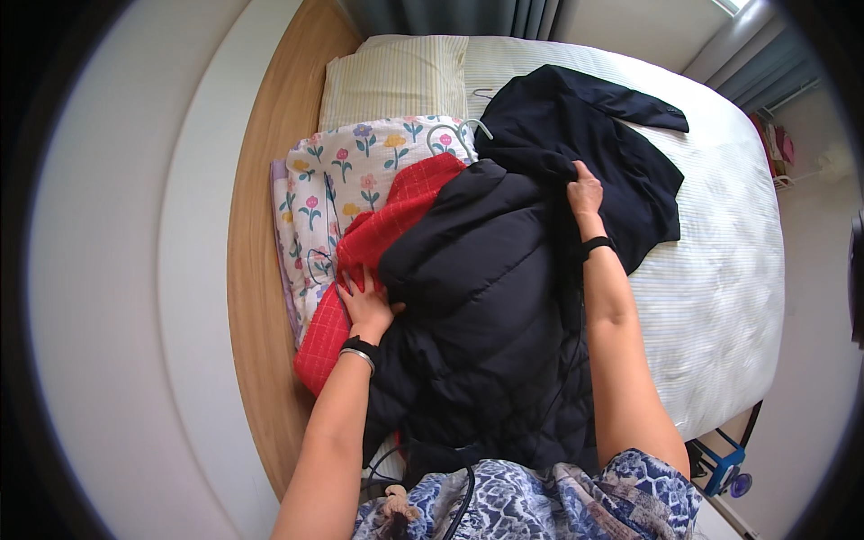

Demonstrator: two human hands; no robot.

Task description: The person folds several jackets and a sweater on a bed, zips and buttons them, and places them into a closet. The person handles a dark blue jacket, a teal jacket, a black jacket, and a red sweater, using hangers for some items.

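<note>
A black puffer jacket (479, 263) lies over a red checked garment (412, 196) in front of me. My left hand (366, 300) rests with fingers spread on the red garment, its thumb by the jacket's edge. My right hand (584, 189) grips dark cloth near the puffer's upper right; which garment it belongs to is hard to tell. Beyond it, a dark navy blazer (607, 162) lies on the bed, one sleeve stretched to the right. Pale hanger hooks (442, 128) stick out above the puffer's collar.
The bed (715, 297) has a striped sheet. Flower-printed bedding (344, 162) and a striped pillow (398, 81) lie at the upper left, beside a wooden headboard (263, 256). A thin dark hanger (329, 223) lies on the flower print. A blue object (723, 466) stands beyond the bed's lower right.
</note>
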